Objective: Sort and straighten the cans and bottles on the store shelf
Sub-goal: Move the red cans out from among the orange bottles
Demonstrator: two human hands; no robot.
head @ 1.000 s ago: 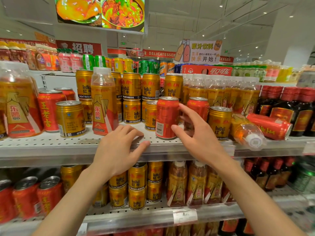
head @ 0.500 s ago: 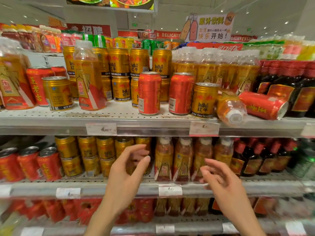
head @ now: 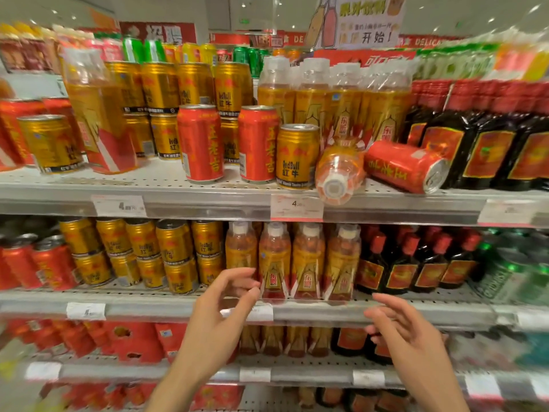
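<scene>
Now we've pulled both hands down off the upper shelf, and nothing came with them. Our left hand (head: 217, 316) hangs in front of the middle shelf edge (head: 166, 309), fingers loosely spread and holding nothing, just short of the row of clear plastic bottles of orange drink (head: 274, 263) up and to its right. A second ago this hand was flat on the upper shelf. High above it, the two tall red tea cans (head: 200, 142) stand upright side by side, and the short gold energy-drink can (head: 297, 156) stands just right of them. Our right hand (head: 407, 334) is empty too, fingers relaxed and apart; a moment back it was reaching around those red cans. Well above it, the toppled orange bottle (head: 338, 171) pokes its cap over the upper shelf lip (head: 386, 203), and the fallen red can (head: 405, 166) lies beside it. We reckon those two come next.
</scene>
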